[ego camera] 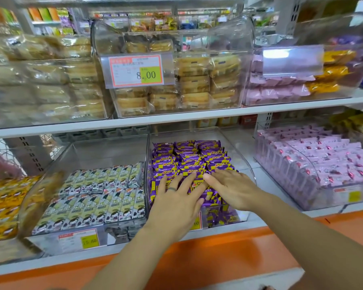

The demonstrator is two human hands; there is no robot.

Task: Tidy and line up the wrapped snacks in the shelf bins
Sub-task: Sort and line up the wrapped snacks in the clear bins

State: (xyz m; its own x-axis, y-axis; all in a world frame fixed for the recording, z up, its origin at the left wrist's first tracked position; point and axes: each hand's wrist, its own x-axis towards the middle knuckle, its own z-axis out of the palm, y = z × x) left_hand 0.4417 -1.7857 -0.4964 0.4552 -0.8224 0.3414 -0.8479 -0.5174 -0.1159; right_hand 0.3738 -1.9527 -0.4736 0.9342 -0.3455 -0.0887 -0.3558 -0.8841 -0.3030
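Purple and yellow wrapped snacks (189,158) fill the clear middle bin (242,159) on the lower shelf, lying in rows. My left hand (176,199) lies flat on the front packets with its fingers straight, a ring on one finger. My right hand (233,188) presses flat on the packets just to its right, fingers pointing left and touching the left hand's fingertips. Neither hand grips a packet. The front rows under the hands are hidden.
A clear bin (50,170) of pale green cartoon-printed packets (105,195) stands to the left. Pink packets (327,155) fill the bin to the right. Above, a shelf holds bins of wrapped cakes (193,80) behind a price tag (136,70). An orange ledge (208,254) runs along the front.
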